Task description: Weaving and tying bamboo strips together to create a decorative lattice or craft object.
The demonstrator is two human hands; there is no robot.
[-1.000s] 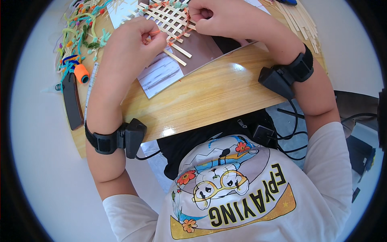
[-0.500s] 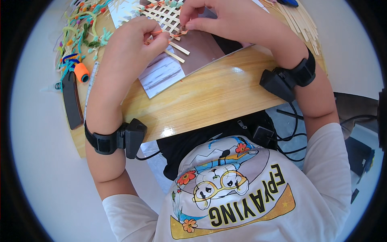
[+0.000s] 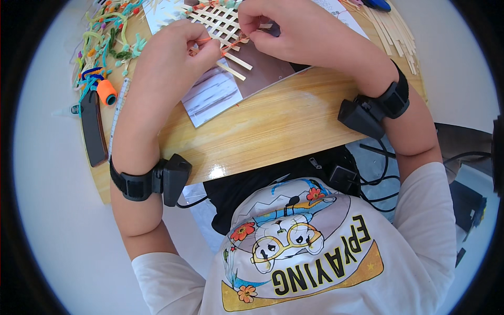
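A lattice of pale woven bamboo strips lies at the top of the head view, its far edge trimmed with coloured yarn. My left hand is closed at its near left corner, pinching an orange cord between thumb and forefinger. That cord runs along the near edge towards my right hand. There the fingers curl towards the thumb beside the lattice's right edge; what they grip, if anything, is hidden. Two loose strip ends stick out below the lattice.
Under the lattice is a glossy printed board on the wooden table. To the left lie tangled yarn pieces, an orange thread spool, a dark phone-like slab and a ruler. Spare bamboo strips lie at the far right.
The lattice and its loose strip ends have shifted slightly right. My right hand has moved a little right, off the lattice's near corner. My left hand has stayed almost still.
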